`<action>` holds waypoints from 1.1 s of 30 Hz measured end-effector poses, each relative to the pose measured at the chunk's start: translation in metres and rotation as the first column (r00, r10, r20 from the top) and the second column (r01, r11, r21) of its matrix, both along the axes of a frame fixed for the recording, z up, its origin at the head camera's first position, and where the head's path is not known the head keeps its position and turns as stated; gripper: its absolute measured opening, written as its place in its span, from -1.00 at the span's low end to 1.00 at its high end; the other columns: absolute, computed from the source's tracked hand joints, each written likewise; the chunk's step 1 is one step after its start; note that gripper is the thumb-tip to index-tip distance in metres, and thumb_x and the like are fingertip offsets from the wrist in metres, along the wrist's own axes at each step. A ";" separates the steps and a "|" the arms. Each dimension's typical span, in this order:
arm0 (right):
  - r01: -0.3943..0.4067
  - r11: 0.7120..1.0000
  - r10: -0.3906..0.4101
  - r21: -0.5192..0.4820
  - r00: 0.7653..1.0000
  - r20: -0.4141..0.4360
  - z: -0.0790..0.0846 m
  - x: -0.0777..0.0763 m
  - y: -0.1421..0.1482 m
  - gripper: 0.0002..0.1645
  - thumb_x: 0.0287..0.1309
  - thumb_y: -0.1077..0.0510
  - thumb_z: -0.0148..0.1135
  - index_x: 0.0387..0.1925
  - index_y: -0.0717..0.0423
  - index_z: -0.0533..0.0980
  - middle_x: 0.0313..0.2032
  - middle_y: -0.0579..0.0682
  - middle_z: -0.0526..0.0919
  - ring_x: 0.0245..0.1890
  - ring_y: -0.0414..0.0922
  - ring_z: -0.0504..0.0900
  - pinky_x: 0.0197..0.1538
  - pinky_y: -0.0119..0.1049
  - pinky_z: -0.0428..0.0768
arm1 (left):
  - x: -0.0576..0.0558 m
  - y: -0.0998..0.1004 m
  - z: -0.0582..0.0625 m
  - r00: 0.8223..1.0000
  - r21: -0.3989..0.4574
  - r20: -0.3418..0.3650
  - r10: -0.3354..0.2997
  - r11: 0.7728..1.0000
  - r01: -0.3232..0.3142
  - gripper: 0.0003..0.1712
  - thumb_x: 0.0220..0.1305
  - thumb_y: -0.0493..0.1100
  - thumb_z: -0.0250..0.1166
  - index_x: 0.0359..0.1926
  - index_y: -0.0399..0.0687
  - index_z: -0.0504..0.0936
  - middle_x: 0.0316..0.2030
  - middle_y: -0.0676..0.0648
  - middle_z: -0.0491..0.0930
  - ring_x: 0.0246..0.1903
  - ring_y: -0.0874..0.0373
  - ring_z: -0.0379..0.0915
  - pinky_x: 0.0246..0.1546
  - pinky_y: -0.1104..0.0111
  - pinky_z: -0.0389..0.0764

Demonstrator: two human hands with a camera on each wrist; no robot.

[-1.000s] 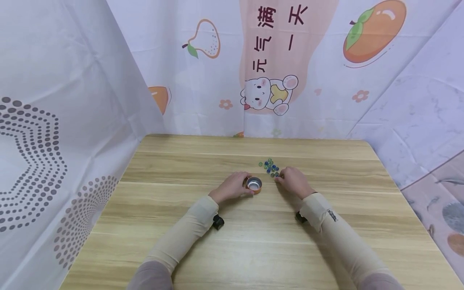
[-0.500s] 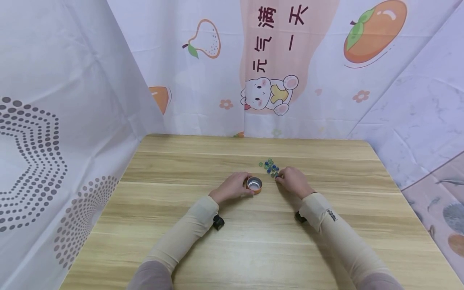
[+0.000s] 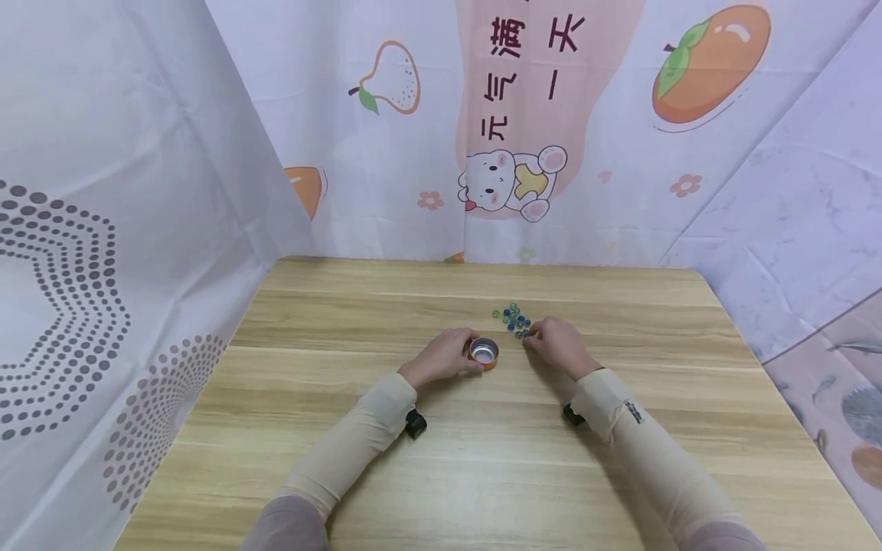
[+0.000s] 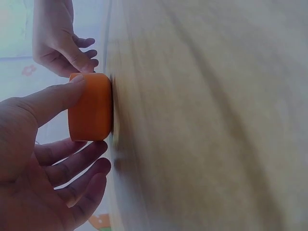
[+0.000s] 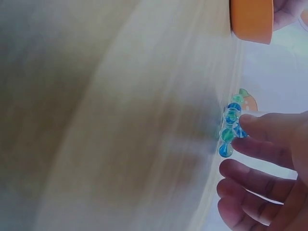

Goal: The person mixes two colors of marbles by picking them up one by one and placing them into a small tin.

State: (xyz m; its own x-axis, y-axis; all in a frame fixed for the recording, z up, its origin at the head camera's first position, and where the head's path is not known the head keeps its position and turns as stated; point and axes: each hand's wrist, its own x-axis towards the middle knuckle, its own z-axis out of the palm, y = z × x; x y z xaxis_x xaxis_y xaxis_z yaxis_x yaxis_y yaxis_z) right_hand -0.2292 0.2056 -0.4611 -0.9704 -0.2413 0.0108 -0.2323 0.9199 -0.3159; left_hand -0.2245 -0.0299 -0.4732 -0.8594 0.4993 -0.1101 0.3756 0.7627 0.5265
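My left hand [image 3: 446, 355] grips a small round orange tin [image 3: 484, 354] with a silvery inside. The tin stands upright on the table with its opening up, and nothing shows in it. In the left wrist view, the thumb [image 4: 62, 98] presses one side of the orange wall and the fingers curl round the other. My right hand [image 3: 560, 347] is at the near right edge of a cluster of blue and green glass marbles [image 3: 512, 317]. In the right wrist view its thumb and forefinger pinch one marble [image 5: 239, 130], slightly above the others; the remaining fingers are loosely bent.
The wooden table [image 3: 441, 474] reaches to a printed curtain [image 3: 413, 153] at the back. Another curtain [image 3: 138, 153] hangs along the left side. Black wrist cameras [image 3: 416, 422] sit under both forearms.
Both hands and the tin stay in nearly the same place. The head view has tilted very slightly, and no marble visibly shifts on the table.
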 end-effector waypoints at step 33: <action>-0.053 0.998 0.047 -0.042 0.992 -0.121 0.011 0.005 -0.008 -0.78 0.03 0.10 0.24 -0.30 0.14 0.63 -0.30 0.11 0.61 -0.26 0.03 0.55 -0.20 -0.08 0.53 | -0.003 0.005 0.002 1.000 0.013 -0.020 0.020 1.000 -0.020 -0.33 -0.04 0.09 0.36 0.10 -0.05 0.42 -0.01 0.00 0.52 0.01 0.13 0.40 0.08 0.27 0.39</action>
